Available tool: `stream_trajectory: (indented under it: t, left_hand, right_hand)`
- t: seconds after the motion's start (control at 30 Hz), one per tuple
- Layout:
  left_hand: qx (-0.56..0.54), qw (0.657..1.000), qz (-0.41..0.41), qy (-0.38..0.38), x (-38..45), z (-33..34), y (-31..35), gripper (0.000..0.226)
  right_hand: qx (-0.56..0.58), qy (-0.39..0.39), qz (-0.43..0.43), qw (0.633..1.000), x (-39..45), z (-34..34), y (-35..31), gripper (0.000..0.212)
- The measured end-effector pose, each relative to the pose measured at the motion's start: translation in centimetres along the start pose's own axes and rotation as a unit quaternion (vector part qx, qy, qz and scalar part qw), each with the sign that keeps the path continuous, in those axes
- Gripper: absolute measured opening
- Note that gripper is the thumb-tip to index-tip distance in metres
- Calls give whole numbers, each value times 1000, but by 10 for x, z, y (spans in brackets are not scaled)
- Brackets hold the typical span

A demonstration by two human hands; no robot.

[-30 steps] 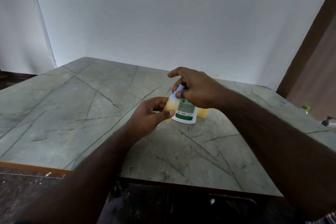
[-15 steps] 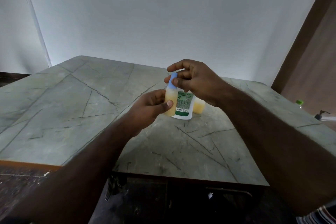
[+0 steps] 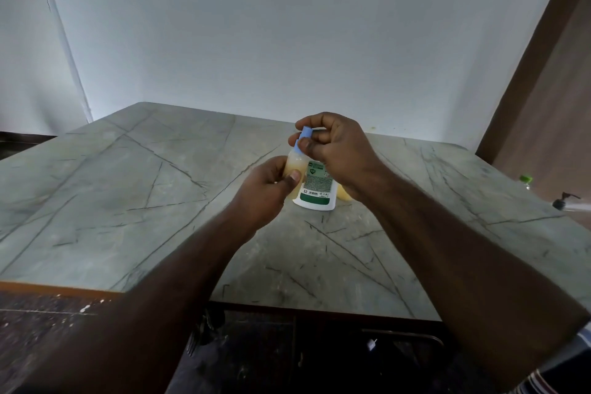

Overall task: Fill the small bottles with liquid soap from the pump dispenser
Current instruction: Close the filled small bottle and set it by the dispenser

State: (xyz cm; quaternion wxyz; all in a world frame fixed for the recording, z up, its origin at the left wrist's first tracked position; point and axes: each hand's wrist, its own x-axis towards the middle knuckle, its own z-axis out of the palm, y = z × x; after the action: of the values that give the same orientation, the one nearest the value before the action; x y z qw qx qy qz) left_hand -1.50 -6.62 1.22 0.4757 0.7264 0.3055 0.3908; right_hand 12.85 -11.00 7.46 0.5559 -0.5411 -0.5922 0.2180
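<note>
My left hand [image 3: 267, 192] wraps small bottle [image 3: 292, 166] of yellow soap, held above table [image 3: 128, 185]. My right hand [image 3: 335, 145] fingers pinch blue cap [image 3: 303, 137] on its neck. White labelled bottle [image 3: 316, 192] stands on table just behind.

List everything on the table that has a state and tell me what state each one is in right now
small bottle: held upright above the table, partly full of yellow soap.
blue cap: on the bottle's neck, pinched by fingers.
left hand: grip closed round the bottle's body.
right hand: grip closed on the cap.
white labelled bottle: standing upright on the table, top hidden.
second yellow bottle: standing, mostly hidden.
pump dispenser: at right edge, untouched.
</note>
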Motion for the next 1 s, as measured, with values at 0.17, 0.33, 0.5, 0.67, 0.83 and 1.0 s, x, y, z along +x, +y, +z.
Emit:
stream_trajectory:
  t: [0.17, 0.33, 0.5, 0.67, 0.83, 1.0]
  left_hand:
    - [-66, 997, -22, -43, -6, -4, 6, 23]
    - [-121, 985, -54, -109, -7, -13, 8, 31]
    - [-107, 988, -31, -111, -5, -12, 9, 32]
    - [-47, 998, -15, -25, -4, -2, 8, 18]
    - [9, 999, 8, 43, -6, 6, 12, 15]
    - [45, 995, 19, 87, -4, 15, 12, 10]
  right_hand:
    - [21, -36, 3, 999, -4, -6, -4, 24]
    - [40, -142, 25, 989, -3, -23, -11, 30]
    - [13, -145, 5, 989, 1, -24, -12, 30]
    - [25, -70, -15, 997, -4, -10, -2, 25]
    - [22, -1, -23, 999, -6, 3, 3, 23]
    - [-8, 40, -38, 998, -8, 9, -1, 23]
